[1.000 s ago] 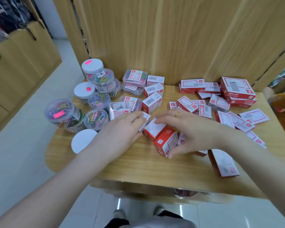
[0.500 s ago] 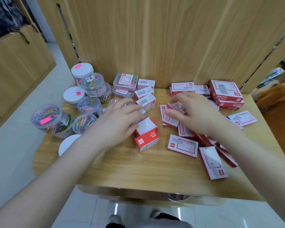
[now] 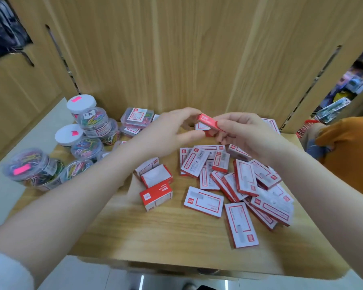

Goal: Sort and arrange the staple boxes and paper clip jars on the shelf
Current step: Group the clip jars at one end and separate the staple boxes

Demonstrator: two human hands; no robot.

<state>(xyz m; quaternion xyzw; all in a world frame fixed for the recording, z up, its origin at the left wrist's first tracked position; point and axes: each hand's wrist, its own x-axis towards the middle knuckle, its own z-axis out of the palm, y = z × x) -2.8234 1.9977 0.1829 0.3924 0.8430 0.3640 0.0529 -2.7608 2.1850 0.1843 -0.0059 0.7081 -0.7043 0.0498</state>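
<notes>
Both hands are raised above the back of the wooden shelf (image 3: 176, 237). My right hand (image 3: 245, 135) pinches a small red staple box (image 3: 208, 120), and my left hand (image 3: 168, 130) holds its other end with thumb and fingers curled round it. Below them lies a loose pile of several red-and-white staple boxes (image 3: 239, 185). Three small boxes (image 3: 155, 185) sit left of the pile. Clear jars of coloured paper clips (image 3: 36, 168) stand clustered at the left, two with white lids (image 3: 81, 103).
A flat clear clip case (image 3: 137, 117) lies against the wooden back panel (image 3: 197, 59). A person in an orange top (image 3: 348, 147) crouches to the right of the shelf. The shelf's front part is bare wood.
Both hands have lifted off the pile and come together at the back, now holding one small red box between them. The camera has moved closer.
</notes>
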